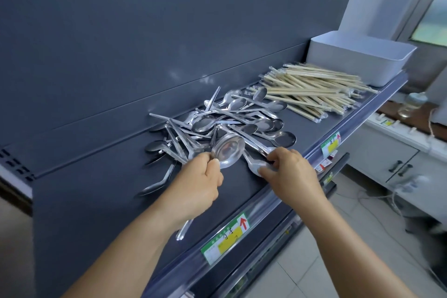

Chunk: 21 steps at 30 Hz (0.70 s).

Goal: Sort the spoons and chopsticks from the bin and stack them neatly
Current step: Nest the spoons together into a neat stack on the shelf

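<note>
both hands work at the shelf's (96,201) front edge: the left hand (196,189) grips a nested stack of spoons (227,150), bowls facing the camera, while the right hand (287,172) pinches a single spoon (254,164) lying flat just beside it. behind them a loose heap of spoons (217,121) sprawls, then wrapped chopsticks (312,92) piled beside a white bin (358,60) at the far end.
</note>
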Tool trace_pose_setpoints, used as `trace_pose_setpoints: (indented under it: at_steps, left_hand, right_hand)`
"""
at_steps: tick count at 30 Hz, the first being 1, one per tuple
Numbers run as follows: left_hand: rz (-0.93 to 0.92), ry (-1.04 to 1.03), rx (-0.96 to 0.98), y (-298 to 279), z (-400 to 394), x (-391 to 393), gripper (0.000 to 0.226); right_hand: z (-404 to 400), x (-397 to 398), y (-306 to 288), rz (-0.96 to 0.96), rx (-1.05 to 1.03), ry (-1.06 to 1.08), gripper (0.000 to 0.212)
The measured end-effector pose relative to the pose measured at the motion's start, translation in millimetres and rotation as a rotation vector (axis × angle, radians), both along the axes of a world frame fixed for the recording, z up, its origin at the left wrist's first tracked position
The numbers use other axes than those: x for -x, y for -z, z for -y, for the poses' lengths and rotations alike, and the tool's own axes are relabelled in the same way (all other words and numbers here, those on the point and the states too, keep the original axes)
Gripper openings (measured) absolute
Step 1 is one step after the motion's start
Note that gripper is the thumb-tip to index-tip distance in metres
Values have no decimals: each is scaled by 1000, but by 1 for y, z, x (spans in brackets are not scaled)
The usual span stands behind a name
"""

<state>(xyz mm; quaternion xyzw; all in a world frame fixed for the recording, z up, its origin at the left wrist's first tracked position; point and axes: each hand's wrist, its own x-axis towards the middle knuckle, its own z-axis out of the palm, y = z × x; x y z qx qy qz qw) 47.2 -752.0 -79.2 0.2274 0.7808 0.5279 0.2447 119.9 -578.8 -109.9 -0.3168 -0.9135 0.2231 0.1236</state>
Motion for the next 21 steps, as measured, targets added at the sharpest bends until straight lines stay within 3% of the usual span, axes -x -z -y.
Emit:
trace_pose_setpoints:
  at_steps: [3,8,14,21]
  left_hand:
    - [-25,9,8,-2,-3,0,17]
    - [-30,12,20,-4,-5,-1,18]
    - [-53,-9,29,-7,-5,2,20]
    - [-63,-19,34,-11,-3,2,22]
  right_hand:
    - [-2,0,2,102,3,-3,36]
    - [-4,1,2,84,-16,-27,13]
    - [0,2,-5,145,-33,-75,34]
    - [1,9,-6,191,-43,-137,13]
